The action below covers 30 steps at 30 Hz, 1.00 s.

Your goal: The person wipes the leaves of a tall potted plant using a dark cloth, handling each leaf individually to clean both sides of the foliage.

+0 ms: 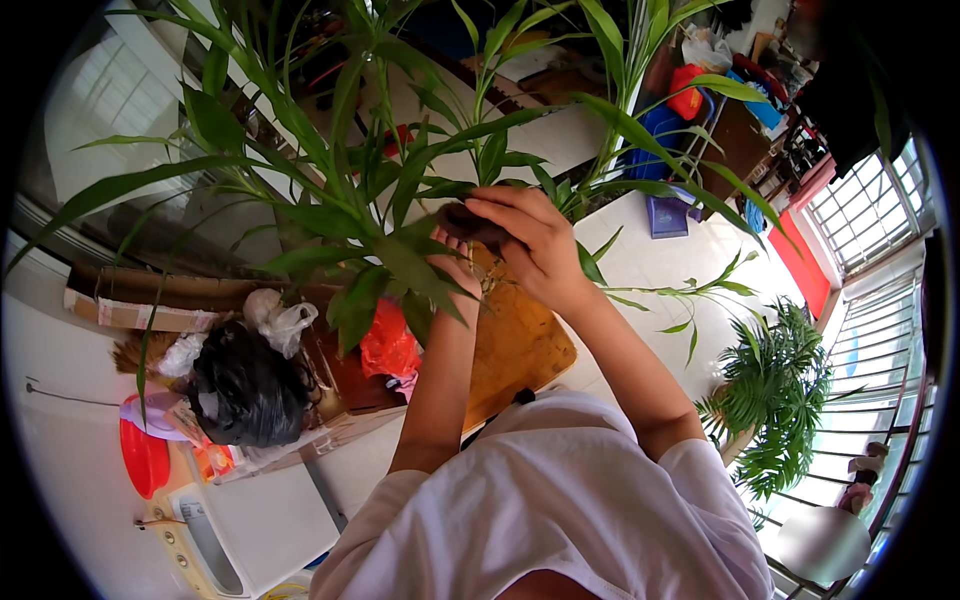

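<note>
Long green leaves of a potted plant spread before me and partly cover my hands. My right hand pinches a dark brown cloth between thumb and fingers, among the leaves. Close by on the left, my left hand is raised beside the same cloth, its fingers partly hidden by leaves; whether it grips anything is not plain. Below both hands is a worn yellow-brown wooden surface, with pale thin roots or stems near its upper part.
At left, a black plastic bag, a red plastic bag and cardboard boxes are piled near a twin-tub washing machine. A second leafy plant stands at right by barred windows. A purple dustpan lies on the tiled floor.
</note>
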Tool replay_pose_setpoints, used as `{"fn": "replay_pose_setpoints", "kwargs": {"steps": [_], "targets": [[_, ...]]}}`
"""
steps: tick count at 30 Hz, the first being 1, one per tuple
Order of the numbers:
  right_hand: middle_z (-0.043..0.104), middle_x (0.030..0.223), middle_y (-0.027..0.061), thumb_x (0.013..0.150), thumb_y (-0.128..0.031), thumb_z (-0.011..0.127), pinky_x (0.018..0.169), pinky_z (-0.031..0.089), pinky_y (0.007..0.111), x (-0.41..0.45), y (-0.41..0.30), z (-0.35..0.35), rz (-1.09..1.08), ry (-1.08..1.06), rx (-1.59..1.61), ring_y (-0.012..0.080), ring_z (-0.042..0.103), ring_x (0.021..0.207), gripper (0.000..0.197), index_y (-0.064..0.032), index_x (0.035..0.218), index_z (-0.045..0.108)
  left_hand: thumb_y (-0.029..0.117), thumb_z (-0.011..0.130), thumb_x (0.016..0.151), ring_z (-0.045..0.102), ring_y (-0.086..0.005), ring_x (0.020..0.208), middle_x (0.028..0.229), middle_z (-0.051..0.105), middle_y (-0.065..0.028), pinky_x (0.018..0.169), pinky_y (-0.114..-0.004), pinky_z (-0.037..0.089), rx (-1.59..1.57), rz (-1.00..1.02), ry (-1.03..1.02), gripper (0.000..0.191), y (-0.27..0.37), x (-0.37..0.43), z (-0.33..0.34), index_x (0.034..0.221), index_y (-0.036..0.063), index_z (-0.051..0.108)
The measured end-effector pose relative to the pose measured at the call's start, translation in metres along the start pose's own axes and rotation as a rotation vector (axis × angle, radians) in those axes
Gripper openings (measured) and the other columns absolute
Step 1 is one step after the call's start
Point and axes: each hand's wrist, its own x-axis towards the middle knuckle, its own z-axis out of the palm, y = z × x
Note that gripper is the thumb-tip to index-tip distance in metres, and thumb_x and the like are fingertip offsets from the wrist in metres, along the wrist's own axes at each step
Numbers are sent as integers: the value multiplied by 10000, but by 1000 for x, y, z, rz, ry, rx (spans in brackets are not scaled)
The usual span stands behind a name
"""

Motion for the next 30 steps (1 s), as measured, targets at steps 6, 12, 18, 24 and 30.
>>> {"fn": "replay_pose_setpoints", "kwargs": {"steps": [6,12,18,24,30], "targets": [[591,1112,167,634,87,465,844,454,342,-39,-13,-40,-17,72,-16,300,575,964,466,13,1063,632,217,589,864,558,-128,1007,1064,612,3,853,-239,407,285,-9,-262,203,-27,11,-25,1049,137,611],[592,1086,130,700,76,411,909,415,288,-95,9,-74,417,225,130,228,563,1009,428,15,1061,633,216,554,889,514,-146,1124,1213,577,-28,985,-297,315,441,-3,-456,349,-25,10,-6,1216,95,554],[627,1045,85,746,31,443,902,407,260,-114,78,-96,827,437,229,158,561,957,418,29,1133,602,188,552,894,513,-188,1156,1247,552,-81,973,-305,358,307,-73,-528,413,-34,9,21,1275,44,486],[625,1080,83,778,48,535,896,429,278,-81,153,-96,595,446,68,188,580,991,387,10,1160,581,195,545,890,540,-225,865,1010,590,-98,826,-357,433,-68,-297,-386,181,-52,27,54,989,45,530],[619,1061,131,738,73,587,895,438,327,-14,174,-80,175,226,-326,269,585,1004,413,-80,1119,625,396,488,901,495,-252,880,937,559,-77,828,-430,401,-288,-452,-520,333,-55,62,51,919,65,526]]}}
